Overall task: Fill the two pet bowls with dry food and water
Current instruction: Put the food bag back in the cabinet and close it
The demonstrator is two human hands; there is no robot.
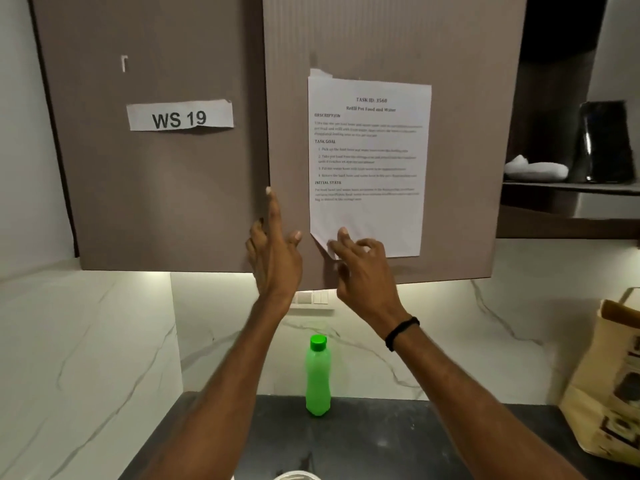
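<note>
- Two brown cabinet doors [156,202] are filling the upper part of the view, hanging shut side by side above a white marbled wall [450,341].
- A dark counter [381,438] is running along the bottom, under both forearms.
- A tan paper bag [602,393] is standing on the counter at the right edge, partly cut off.
- A printed task sheet [374,220] is hanging on the right door, its lower-left corner curling away.
- The left hand [275,261] is reaching up to the seam between the doors. Its index finger is lying straight along the seam, its thumb is spreading wide, and its other fingers are bending at the door's edge. I cannot tell whether they are hooking it.
- The right hand [363,271] is pinching the sheet's curled corner with bent fingers.
- A "WS 19" label [180,116] is sticking to the left door.
- A green bottle [318,379], capped, is standing upright on the counter against the wall, between the forearms and well apart from the bag.
- A black vase [604,143] is sitting on an open shelf at the right, just beside a white object [535,169].
- A pale round rim [294,474] is showing at the bottom edge, too cut off to identify.
</note>
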